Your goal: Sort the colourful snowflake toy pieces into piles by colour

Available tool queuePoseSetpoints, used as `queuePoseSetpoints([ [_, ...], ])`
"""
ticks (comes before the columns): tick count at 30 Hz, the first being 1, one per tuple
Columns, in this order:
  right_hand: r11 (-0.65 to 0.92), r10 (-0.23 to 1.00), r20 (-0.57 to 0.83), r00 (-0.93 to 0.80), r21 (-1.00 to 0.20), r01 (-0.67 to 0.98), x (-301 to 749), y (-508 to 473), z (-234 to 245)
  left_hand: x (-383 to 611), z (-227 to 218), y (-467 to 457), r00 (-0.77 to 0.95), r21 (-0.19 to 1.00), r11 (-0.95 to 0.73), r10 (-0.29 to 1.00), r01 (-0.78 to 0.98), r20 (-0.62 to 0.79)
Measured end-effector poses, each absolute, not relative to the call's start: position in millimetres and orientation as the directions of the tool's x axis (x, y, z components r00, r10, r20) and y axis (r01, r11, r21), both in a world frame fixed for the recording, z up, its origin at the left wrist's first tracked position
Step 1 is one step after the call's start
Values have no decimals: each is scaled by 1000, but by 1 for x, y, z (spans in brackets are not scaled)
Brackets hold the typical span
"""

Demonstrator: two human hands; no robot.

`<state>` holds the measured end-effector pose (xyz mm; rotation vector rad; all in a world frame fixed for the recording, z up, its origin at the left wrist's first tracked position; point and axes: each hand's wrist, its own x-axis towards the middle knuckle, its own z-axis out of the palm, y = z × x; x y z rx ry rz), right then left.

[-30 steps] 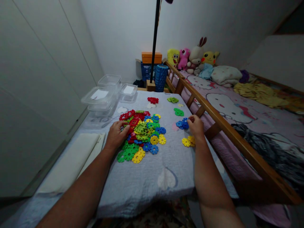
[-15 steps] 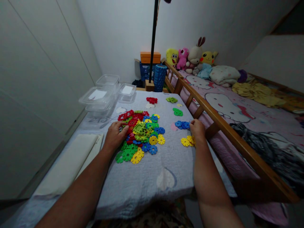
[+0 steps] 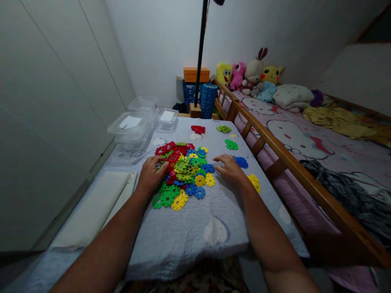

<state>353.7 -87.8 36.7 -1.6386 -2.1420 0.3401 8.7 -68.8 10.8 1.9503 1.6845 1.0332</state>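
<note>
A mixed heap of plastic interlocking discs [image 3: 183, 165] in red, green, yellow and blue lies mid-table. My left hand [image 3: 152, 174] rests at its left edge, fingers on the red and green pieces, thumb apart. Just right of the heap, my right hand [image 3: 230, 169] hovers with its fingers spread and nothing in them, nearest the blue discs at the heap's edge. Beyond it are small single-colour groups: blue discs [image 3: 242, 162], yellow discs [image 3: 254, 183], partly hidden by my right forearm, green discs [image 3: 231, 144], light-green pieces [image 3: 223, 129] and red pieces [image 3: 198, 129].
Clear plastic containers [image 3: 130, 124] stand at the table's back left. A folded white cloth [image 3: 91, 207] lies along the left side. The wooden bed rail [image 3: 275, 160] borders the right edge. A black pole [image 3: 200, 53] on a wooden block stands behind the table.
My right hand has moved left from the blue group to the heap, and its fingers have spread. The blue discs at the right sit closer together. My left hand stays at the heap.
</note>
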Motion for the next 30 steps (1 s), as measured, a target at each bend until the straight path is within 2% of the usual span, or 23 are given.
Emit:
queuePoseSetpoints([
  [3,318,948,130,-291,-416,852,339,-89,32,10,14,-71,19,683,-209,962,700,274],
  [8,302,952,80,-296,-407,862,341,-90,30,11,13,-73,-11,649,-173,963,741,270],
  [15,202,976,63,-207,-607,769,348,-92,36,9,10,-72,-33,615,-142,964,775,264],
  [17,168,985,93,-142,-655,736,357,-91,37,8,10,-72,-20,610,-148,966,778,259],
  [20,100,980,195,50,-687,719,378,-88,39,8,11,-72,-14,601,-151,965,785,261],
  [25,-55,864,338,373,-674,737,412,-88,40,9,11,-73,-12,600,-152,965,785,260],
  [30,-167,847,312,431,-613,772,422,-90,36,9,10,-72,16,624,-192,961,758,276],
])
